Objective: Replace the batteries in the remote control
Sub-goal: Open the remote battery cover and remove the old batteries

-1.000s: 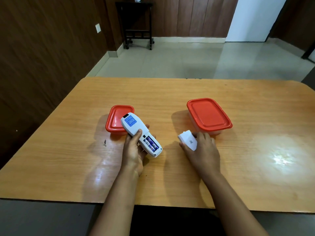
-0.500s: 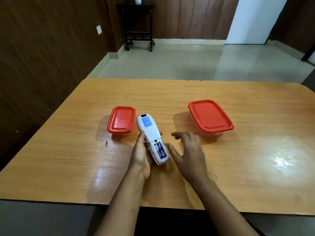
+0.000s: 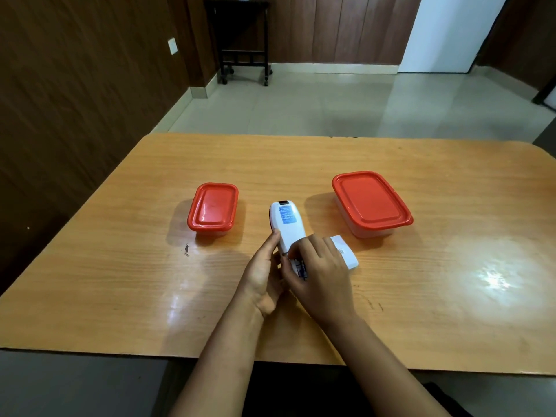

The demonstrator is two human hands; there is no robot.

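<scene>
A white remote control (image 3: 287, 227) lies back side up at the middle of the wooden table (image 3: 120, 281), a blue label on its upper half. My left hand (image 3: 264, 275) grips its lower part from the left. My right hand (image 3: 322, 272) covers the open battery compartment, its fingers curled onto the batteries (image 3: 301, 269), of which only a sliver shows. The white battery cover (image 3: 344, 254) lies on the table just right of my right hand.
A small clear box with a red lid (image 3: 214, 207) stands left of the remote. A larger red-lidded box (image 3: 371, 201) stands to the right. A dark trolley (image 3: 243, 40) stands by the far wall.
My right hand let go of the battery cover, left it on the table and moved left onto the battery compartment. My left hand turned the remote to point straight away from me.
</scene>
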